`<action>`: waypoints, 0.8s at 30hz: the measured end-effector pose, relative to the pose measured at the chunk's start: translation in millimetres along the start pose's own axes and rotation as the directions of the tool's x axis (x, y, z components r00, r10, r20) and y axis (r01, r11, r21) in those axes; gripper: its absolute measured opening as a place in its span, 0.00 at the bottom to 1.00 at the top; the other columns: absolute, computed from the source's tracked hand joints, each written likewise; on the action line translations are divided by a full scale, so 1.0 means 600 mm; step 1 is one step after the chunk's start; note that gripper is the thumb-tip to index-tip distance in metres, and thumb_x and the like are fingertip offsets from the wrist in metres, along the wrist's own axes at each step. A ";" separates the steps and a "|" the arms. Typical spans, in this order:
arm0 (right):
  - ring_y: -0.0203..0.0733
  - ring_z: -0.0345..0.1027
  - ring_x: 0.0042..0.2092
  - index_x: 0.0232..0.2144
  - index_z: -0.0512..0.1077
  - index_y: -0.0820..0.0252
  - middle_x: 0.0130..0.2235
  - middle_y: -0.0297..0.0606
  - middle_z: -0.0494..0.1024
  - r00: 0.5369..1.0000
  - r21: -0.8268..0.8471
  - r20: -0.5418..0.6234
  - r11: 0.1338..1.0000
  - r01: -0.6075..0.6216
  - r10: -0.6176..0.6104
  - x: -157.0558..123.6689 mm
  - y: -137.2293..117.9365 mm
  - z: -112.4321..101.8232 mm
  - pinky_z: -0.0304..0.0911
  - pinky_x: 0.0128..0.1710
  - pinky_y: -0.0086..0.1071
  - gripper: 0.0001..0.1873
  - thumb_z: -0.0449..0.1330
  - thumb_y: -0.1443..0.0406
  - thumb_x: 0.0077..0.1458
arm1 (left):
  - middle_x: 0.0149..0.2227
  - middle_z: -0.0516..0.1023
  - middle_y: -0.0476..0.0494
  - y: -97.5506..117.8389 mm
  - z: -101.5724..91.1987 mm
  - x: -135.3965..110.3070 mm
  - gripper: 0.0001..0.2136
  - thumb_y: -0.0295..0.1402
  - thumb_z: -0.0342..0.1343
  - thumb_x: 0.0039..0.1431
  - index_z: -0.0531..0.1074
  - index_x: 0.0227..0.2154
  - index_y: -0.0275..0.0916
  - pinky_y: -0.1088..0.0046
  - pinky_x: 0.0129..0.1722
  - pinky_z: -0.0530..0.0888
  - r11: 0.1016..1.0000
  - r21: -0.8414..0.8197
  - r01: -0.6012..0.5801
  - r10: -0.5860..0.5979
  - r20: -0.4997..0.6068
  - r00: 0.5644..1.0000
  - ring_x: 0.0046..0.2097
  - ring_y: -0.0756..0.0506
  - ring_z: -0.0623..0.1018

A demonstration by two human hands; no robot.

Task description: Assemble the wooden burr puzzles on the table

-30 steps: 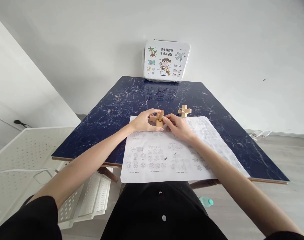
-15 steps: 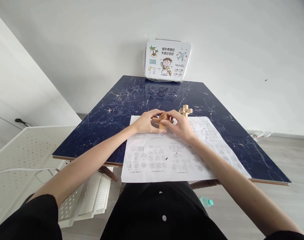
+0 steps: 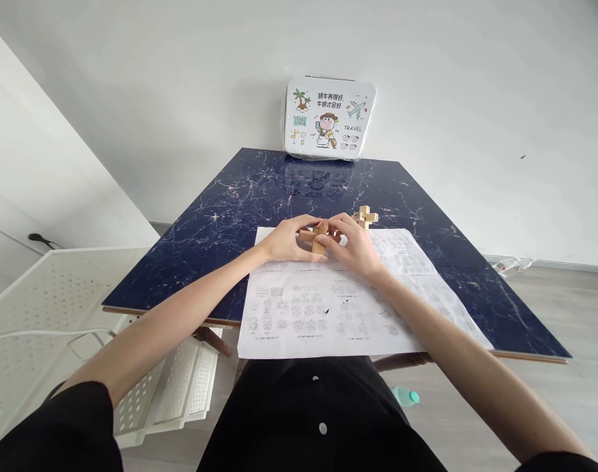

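A brown wooden interlocking puzzle, made of crossed bars, is held between my two hands over the printed paper sheet. My left hand curves round its left side, with fingers at the top and the thumb low by the upright bar. From the right, my right hand grips it, thumb against the front and fingers over the top. The fingers partly hide the bars. Just beyond my right hand stands a second, paler wooden puzzle, also of crossed bars, at the paper's far edge.
The blue marbled table carries everything. A white cartoon-printed case stands at its far edge against the wall. On the left is a white perforated rack with a cable. A bottle with a green cap lies on the floor.
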State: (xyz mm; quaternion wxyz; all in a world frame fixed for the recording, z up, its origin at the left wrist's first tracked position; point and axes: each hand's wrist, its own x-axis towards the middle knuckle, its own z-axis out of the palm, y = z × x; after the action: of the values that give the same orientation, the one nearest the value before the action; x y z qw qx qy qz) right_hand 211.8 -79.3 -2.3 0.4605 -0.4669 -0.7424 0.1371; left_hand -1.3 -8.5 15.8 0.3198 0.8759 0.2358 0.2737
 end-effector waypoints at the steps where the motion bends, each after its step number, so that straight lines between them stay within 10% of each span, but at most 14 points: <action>1: 0.47 0.72 0.41 0.45 0.79 0.52 0.45 0.43 0.77 1.000 -0.015 -0.005 1.000 0.003 -0.003 0.000 -0.001 0.000 0.73 0.42 0.43 0.10 0.63 0.56 0.69 | 0.62 0.79 0.39 -0.001 0.000 0.000 0.35 0.50 0.74 0.50 0.76 0.62 0.48 0.48 0.62 0.75 1.000 0.000 0.003 -0.003 0.001 1.000 0.61 0.32 0.79; 24: 0.47 0.72 0.42 0.45 0.77 0.52 0.46 0.43 0.77 0.994 0.051 0.060 0.995 0.089 -0.092 -0.004 -0.004 -0.010 0.72 0.45 0.45 0.09 0.63 0.56 0.70 | 0.63 0.77 0.38 -0.011 0.003 -0.001 0.36 0.50 0.75 0.52 0.75 0.63 0.50 0.53 0.55 0.79 1.000 -0.027 -0.013 0.012 -0.046 0.999 0.51 0.39 0.82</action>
State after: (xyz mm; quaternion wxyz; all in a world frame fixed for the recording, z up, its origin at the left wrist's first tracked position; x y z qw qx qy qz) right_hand 215.9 -84.0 0.8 0.4542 -0.4172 -0.7731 0.1484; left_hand -1.9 -5.1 9.8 0.3244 0.8664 0.2340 0.2990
